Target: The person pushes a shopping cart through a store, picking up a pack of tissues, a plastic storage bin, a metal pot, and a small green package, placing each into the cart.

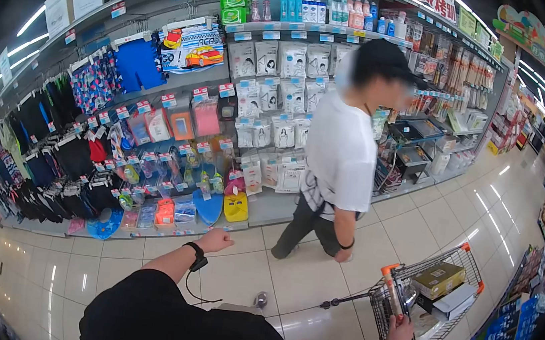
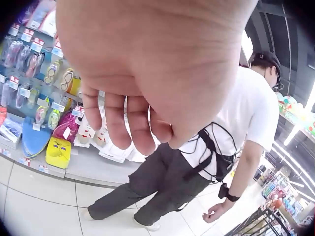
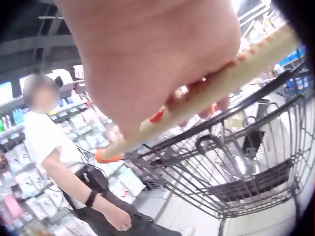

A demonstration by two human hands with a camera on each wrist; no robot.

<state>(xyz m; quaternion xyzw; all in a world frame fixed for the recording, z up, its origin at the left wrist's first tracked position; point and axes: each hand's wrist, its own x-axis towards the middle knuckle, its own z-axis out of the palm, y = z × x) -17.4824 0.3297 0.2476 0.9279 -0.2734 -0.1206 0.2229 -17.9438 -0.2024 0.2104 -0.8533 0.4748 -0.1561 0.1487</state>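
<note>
My right hand (image 1: 400, 333) grips the handle (image 1: 394, 297) of a wire shopping cart, its fingers wrapped round the bar in the right wrist view. The pale handle (image 3: 256, 66) has an orange end cap. Inside the shopping cart (image 1: 374, 306) lie a gold-brown box (image 1: 438, 281), a white box (image 1: 458, 302) and clear plastic packaging. Out to the left, my left hand (image 1: 216, 240) hangs in the air with loosely bent fingers and holds nothing. Its fingers (image 2: 140, 125) dangle in front of the shelf goods and a person in the left wrist view.
A person in a white shirt (image 1: 342, 144) and black cap stands between me and the shelves, just left of the cart. Swimwear (image 1: 140, 64), goggles and packaged goods hang along the wall rack. Blue stacked goods (image 1: 512, 335) border the tiled aisle (image 1: 306, 288) at right.
</note>
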